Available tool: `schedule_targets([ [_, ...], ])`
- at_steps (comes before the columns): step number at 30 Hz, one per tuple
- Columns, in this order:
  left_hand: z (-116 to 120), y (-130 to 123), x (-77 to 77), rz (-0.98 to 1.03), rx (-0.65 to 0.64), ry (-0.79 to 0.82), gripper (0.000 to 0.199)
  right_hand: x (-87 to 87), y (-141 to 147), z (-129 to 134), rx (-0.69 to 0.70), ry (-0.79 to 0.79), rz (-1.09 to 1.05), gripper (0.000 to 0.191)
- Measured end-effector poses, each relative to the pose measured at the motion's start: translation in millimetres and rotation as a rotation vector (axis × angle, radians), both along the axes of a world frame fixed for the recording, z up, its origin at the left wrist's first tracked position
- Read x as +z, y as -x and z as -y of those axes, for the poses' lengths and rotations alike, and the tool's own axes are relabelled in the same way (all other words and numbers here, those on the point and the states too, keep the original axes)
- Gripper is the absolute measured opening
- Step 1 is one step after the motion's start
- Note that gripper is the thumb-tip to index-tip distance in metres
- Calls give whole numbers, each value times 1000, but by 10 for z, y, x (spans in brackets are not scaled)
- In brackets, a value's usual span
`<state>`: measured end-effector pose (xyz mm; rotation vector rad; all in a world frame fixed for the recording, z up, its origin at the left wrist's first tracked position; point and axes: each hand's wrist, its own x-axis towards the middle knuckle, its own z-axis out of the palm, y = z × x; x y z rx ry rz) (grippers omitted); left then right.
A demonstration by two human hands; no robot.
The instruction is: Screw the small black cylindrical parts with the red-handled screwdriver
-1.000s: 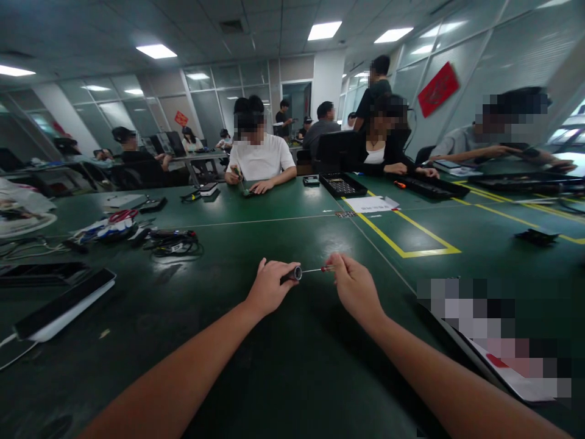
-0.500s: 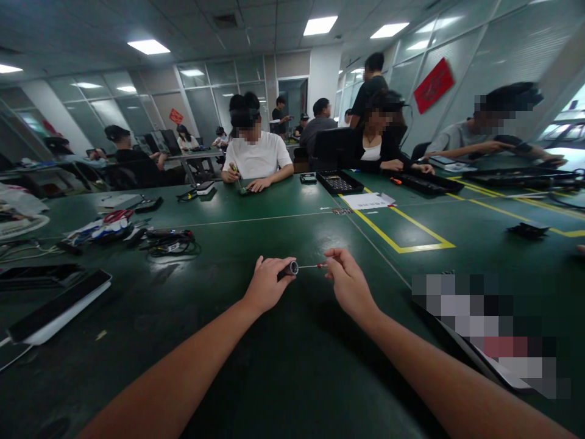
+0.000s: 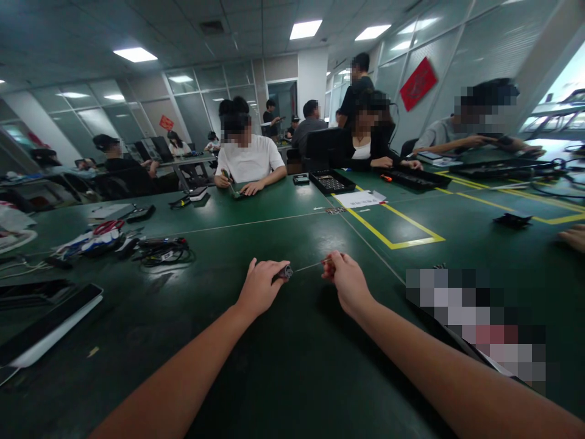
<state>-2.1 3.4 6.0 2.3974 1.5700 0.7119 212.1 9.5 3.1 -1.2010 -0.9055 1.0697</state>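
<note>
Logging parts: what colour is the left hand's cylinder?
The cylinder looks dark grey in the head view.

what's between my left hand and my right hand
In the head view, a thin metal shaft runs from the right hand toward the dark cylinder in the left hand, over the green table; whether shaft and cylinder touch is unclear.

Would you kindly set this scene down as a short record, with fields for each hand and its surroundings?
Left hand: holds a dark cylindrical part
Right hand: grips a thin-shafted tool, pointed toward that part
Tip contact: too small to tell
Surface: green table, marked with yellow tape
Left side: cable bundle
Across: seated person in white shirt
</note>
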Motion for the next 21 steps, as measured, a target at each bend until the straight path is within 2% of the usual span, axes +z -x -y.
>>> schedule_targets([
  [8, -19, 12, -68, 0, -8, -16, 37, 82, 42, 90, 12, -128, 179, 29],
  [15, 11, -26, -25, -22, -23, 5, 37, 161, 27, 166, 28, -238, 466, 30],
  [21, 22, -70, 7, -47, -33, 30, 37, 206, 23, 219, 58, -264, 587, 25],
])
